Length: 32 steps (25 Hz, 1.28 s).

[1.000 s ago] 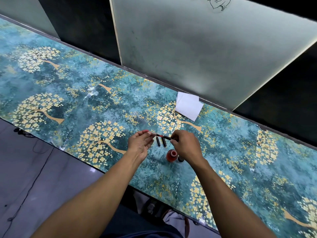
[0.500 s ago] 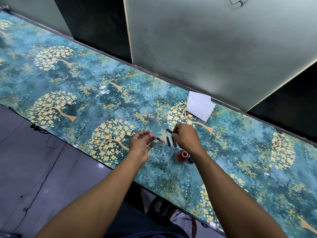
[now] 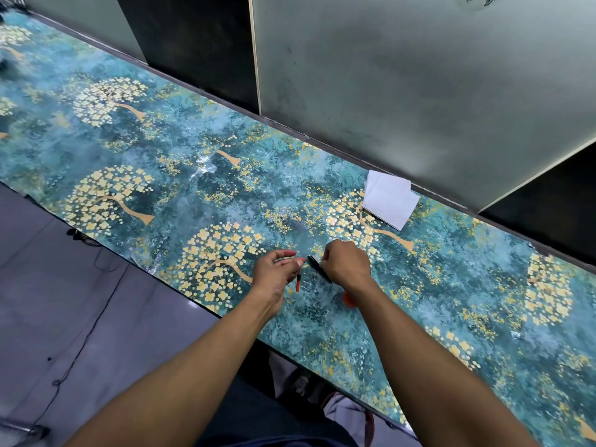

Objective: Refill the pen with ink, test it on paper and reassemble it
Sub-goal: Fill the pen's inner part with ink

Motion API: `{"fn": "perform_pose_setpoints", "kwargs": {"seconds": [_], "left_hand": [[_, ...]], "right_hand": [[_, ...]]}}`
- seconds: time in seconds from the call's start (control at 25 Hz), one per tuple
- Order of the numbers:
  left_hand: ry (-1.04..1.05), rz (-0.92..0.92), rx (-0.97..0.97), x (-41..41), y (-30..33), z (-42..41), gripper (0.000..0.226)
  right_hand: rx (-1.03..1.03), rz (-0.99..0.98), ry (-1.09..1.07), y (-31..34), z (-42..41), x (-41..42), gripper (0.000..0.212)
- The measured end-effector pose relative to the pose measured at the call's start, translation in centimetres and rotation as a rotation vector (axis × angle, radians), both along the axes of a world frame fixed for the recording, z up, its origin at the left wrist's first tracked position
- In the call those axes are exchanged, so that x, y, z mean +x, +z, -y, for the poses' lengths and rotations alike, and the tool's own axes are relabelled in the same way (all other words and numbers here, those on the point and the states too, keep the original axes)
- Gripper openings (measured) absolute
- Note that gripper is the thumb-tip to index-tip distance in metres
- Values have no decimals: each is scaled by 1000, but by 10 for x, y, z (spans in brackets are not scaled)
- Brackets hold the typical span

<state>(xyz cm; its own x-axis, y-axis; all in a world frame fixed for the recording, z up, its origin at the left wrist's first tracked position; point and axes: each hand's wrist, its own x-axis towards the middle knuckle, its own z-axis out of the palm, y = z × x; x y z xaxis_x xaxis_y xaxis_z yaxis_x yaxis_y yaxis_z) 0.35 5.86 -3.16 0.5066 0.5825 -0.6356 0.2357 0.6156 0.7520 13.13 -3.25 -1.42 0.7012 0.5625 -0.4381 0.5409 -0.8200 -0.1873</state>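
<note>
Pen parts are sitting in both hands above the counter (image 3: pixel 451 285): the left hand (image 3: pixel 277 274) is pinching a thin red-tipped refill (image 3: pixel 298 282), the right hand (image 3: pixel 346 264) is gripping the black barrel (image 3: pixel 317 268). White paper (image 3: pixel 388 198) is lying near the wall.

We are seeing both forearms bare right up to the bottom edge of the view, no sleeves, watch or rings showing on the left hand (image 3: pixel 274 275) or the right hand (image 3: pixel 346 266). Below, we are seeing dark blue trousers (image 3: pixel 245 411).
</note>
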Motion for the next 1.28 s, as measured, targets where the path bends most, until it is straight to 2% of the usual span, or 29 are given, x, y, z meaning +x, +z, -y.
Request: {"fn": "perform_pose_setpoints", "kwargs": {"seconds": [0.16, 0.28, 0.36, 0.56, 0.68, 0.8, 0.96, 1.04, 1.28], "left_hand": [[-27, 40, -4, 9, 3, 6, 24], [-11, 99, -60, 17, 9, 10, 27], [-9, 116, -84, 22, 13, 16, 24], [4, 126, -182, 30, 22, 41, 18], [2, 125, -309, 33, 28, 67, 8], [-66, 70, -412, 34, 33, 99, 10], [-144, 23, -466, 34, 31, 131, 7], [-117, -17, -477, 35, 28, 138, 2], [-41, -96, -525, 33, 19, 145, 8]], "right_hand": [[235, -130, -167, 12, 17, -5, 15], [451, -324, -287, 25, 34, -18, 15], [504, -360, -312, 28, 47, -27, 17], [583, -273, -434, 24, 74, -38, 12], [608, -186, -479, 26, 95, -40, 15], [604, -129, -507, 31, 116, -41, 12], [554, -71, -501, 31, 145, -42, 9], [557, -63, -509, 31, 155, -44, 8], [604, -42, -425, 26, 166, -48, 4]]}}
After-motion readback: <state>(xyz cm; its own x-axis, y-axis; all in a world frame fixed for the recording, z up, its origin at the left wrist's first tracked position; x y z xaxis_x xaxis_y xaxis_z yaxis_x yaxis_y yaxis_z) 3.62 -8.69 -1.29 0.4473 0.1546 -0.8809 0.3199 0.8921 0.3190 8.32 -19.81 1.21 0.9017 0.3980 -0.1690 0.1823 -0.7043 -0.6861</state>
